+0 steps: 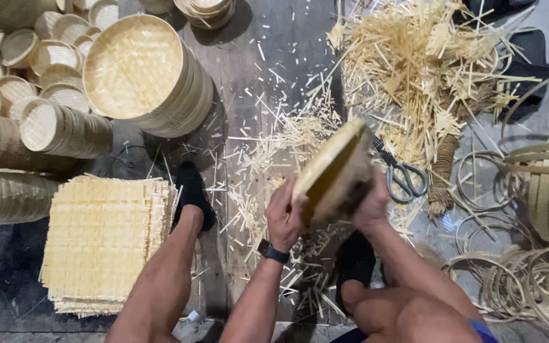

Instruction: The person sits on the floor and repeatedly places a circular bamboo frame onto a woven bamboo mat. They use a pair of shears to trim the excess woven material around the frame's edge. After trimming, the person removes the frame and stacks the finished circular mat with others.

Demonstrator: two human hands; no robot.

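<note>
A round bamboo tray (335, 171) with a woven base and a hoop rim is held on edge between both hands. My left hand (284, 213) grips its near left rim, a dark watch (272, 252) on that wrist. My right hand (371, 206) grips the right side of the rim. Grey-handled scissors (405, 178) lie on the floor just right of the tray, beside my right hand.
A stack of square woven bamboo mats (103, 238) lies at the left. Stacks of finished round trays (141, 73) fill the upper left. Bamboo offcuts (414, 70) are piled at the top right. Bamboo hoops (528, 279) lie at the right. My dark-shoed feet (193, 194) rest on the floor.
</note>
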